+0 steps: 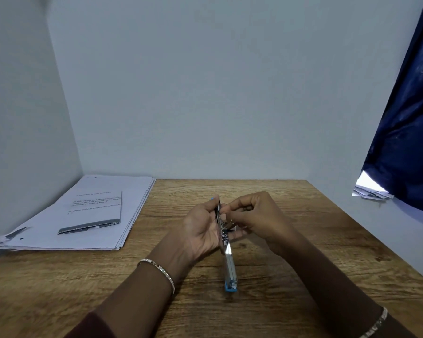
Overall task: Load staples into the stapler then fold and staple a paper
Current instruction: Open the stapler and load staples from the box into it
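A metal stapler with blue plastic ends is swung wide open above the middle of the wooden table. My left hand cradles its far half, palm turned to the right. Its near arm slopes down toward me and ends in a blue tip close to the tabletop. My right hand has its fingers pinched at the stapler's channel; whether staples sit between the fingertips is hidden. A stack of white paper lies at the back left, with a folded printed sheet on top.
Pale walls close the table at the back and left. A dark blue curtain hangs at the right, with some papers on a ledge beneath it. Bracelets circle both wrists.
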`<state>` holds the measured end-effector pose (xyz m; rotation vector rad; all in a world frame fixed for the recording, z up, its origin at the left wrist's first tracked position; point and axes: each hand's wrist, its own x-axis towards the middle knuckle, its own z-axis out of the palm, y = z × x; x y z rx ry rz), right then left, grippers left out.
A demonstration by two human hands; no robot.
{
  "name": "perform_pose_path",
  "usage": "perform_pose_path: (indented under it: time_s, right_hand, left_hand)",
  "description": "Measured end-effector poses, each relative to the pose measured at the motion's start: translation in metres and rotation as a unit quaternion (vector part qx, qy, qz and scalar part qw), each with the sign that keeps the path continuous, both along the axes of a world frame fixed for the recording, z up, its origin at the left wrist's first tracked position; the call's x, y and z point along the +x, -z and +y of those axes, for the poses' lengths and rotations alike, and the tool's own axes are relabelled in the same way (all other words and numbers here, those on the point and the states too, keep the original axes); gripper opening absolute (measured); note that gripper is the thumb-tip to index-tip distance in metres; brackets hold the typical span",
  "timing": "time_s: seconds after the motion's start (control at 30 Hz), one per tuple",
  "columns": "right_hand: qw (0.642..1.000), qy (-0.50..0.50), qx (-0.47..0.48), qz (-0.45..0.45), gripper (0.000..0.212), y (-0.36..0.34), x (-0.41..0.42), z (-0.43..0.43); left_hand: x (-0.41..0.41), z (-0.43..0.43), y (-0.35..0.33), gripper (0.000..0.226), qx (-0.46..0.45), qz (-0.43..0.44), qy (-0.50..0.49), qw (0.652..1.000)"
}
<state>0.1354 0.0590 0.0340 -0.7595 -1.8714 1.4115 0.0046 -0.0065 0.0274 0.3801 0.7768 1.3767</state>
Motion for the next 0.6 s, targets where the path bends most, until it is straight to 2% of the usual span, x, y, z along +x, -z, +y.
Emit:
perform_pose_path:
  time_s: [0.17,0.33,0.4,0.6]
  right_hand:
    - [0.998,0.024,0.045,-0.037,0.004,0.001,-0.004,-0.005]
    - [0.997,0.068,0.022,-0.031,0.017,0.001,-0.006,-0.007]
    - [0.996,0.074,0.02,-0.038,0.015,0.001,-0.006,-0.007]
    - [0.999,-0.031,-0.032,-0.031,0.008,-0.005,0.003,-0.002]
  left_hand:
    - [-0.003,0.0,0.004,0.059,-0.016,-0.031,0.002,0.999]
    - [-0.001,0.003,0.006,0.058,-0.027,-0.013,0.014,0.999]
    - [-0.002,0.006,0.008,0.058,-0.027,-0.013,0.016,0.999]
    - [-0.009,0.009,0.013,0.062,-0.022,-0.056,0.029,0.998]
